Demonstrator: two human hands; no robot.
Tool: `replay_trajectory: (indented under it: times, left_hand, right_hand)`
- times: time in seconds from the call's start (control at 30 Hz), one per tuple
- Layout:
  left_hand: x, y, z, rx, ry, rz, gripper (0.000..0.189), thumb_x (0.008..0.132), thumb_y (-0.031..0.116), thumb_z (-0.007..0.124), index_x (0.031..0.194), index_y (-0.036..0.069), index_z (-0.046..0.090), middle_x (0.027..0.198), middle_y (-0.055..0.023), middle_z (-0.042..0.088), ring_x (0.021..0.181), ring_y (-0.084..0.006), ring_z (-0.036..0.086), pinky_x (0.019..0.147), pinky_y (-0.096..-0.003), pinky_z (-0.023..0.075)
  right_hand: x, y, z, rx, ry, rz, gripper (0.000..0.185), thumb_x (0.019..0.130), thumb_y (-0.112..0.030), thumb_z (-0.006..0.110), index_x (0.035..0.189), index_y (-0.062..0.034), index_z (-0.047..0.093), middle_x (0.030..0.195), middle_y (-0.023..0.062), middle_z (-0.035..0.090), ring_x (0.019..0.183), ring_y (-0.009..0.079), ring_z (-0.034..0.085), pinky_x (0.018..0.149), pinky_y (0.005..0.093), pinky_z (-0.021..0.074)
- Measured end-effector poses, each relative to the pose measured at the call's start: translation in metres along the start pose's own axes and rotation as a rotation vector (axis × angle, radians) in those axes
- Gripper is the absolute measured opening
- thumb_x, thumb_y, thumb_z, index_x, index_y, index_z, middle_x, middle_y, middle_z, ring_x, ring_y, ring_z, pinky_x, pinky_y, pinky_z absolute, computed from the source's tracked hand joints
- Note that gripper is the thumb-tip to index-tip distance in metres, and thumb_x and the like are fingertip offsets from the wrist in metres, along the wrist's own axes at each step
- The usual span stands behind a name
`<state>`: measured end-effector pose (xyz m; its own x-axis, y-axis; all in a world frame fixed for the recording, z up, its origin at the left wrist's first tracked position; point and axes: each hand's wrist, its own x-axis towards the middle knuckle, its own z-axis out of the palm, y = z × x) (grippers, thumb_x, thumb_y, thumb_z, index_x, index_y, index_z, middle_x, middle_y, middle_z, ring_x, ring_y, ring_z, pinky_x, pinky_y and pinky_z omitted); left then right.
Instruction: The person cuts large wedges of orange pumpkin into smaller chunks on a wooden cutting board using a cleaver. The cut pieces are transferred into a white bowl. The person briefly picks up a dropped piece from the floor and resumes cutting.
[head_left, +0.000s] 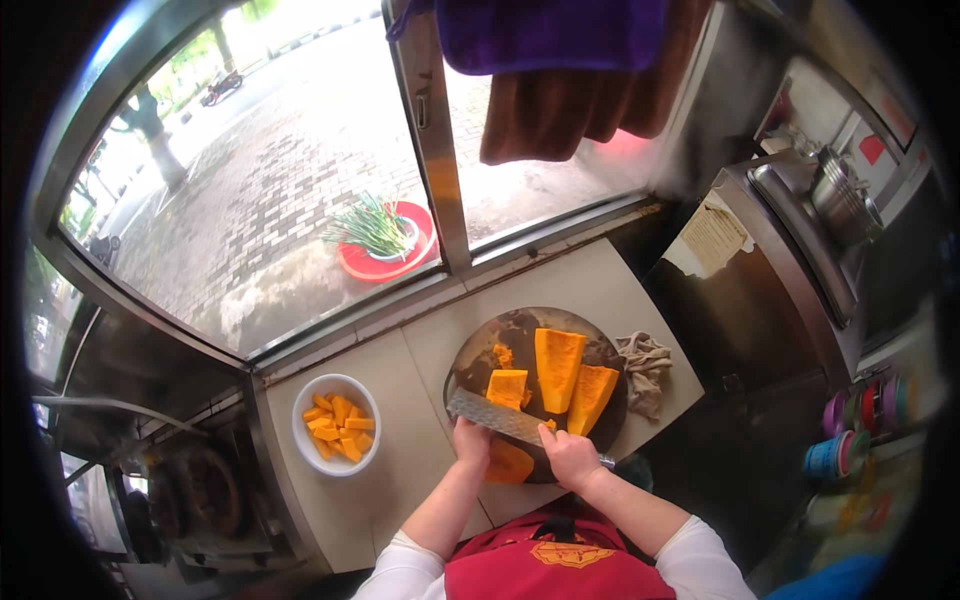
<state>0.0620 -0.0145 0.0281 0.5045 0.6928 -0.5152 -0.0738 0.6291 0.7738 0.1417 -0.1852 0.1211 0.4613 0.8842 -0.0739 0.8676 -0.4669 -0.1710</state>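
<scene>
My right hand (574, 457) grips a broad cleaver (499, 418), its blade slanting up to the left across a round wooden chopping board (480, 341). By the far end of the blade is my left hand (472, 441); its fingertips are hidden by the metal, so what they hold cannot be told. Just beyond the blade lies a short pumpkin block (507, 388), with orange scraps (503, 355) above it. Two long pumpkin wedges, one upright in view (559, 367) and one slanted (592, 399), rest at the right. Another pumpkin piece (510, 463) lies between my forearms.
A white bowl (298, 424) of cut pumpkin chunks stands left on the tiled counter (405, 457). A crumpled cloth (643, 371) touches the board's right side. Windows border the counter's far edge; towels (555, 37) hang above. Outside, a red basin (360, 271) holds green stalks.
</scene>
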Motion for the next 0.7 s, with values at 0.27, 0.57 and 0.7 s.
replay_trajectory:
  times: [0.27, 0.57, 0.7]
  left_hand:
    - [-0.005, 0.017, 0.012, 0.08, -0.008, -0.072, 0.018, 0.086, 0.002, 0.058, 0.103, 0.005, 0.052, 0.099, -0.0053, 0.061, 0.086, -0.0165, 0.062, 0.071, -0.0261, 0.0522]
    - [0.008, 0.013, 0.018, 0.11, 0.006, -0.027, 0.021, 0.085, 0.003, 0.061, 0.104, 0.004, 0.053, 0.101, -0.0058, 0.061, 0.086, -0.0176, 0.062, 0.072, -0.0277, 0.0527]
    - [0.011, 0.013, 0.024, 0.132, 0.033, -0.015, 0.021, 0.085, -0.001, 0.057, 0.105, 0.004, 0.053, 0.102, -0.0064, 0.061, 0.086, -0.0182, 0.061, 0.071, -0.0283, 0.052]
  right_hand:
    - [-0.002, 0.02, -0.018, 0.112, -0.066, -0.025, 0.033, 0.08, -0.011, 0.052, 0.113, -0.0045, 0.056, 0.071, 0.0092, 0.062, 0.063, 0.0256, 0.063, 0.054, 0.0358, 0.0508]
    - [0.012, 0.024, -0.01, 0.171, -0.029, -0.01, 0.033, 0.081, -0.009, 0.049, 0.112, -0.0037, 0.056, 0.07, 0.0104, 0.062, 0.061, 0.027, 0.063, 0.054, 0.0378, 0.0512]
    - [0.018, 0.025, 0.003, 0.11, -0.02, 0.003, 0.033, 0.08, -0.009, 0.05, 0.112, -0.0031, 0.057, 0.068, 0.0106, 0.061, 0.058, 0.0263, 0.063, 0.051, 0.0367, 0.0507]
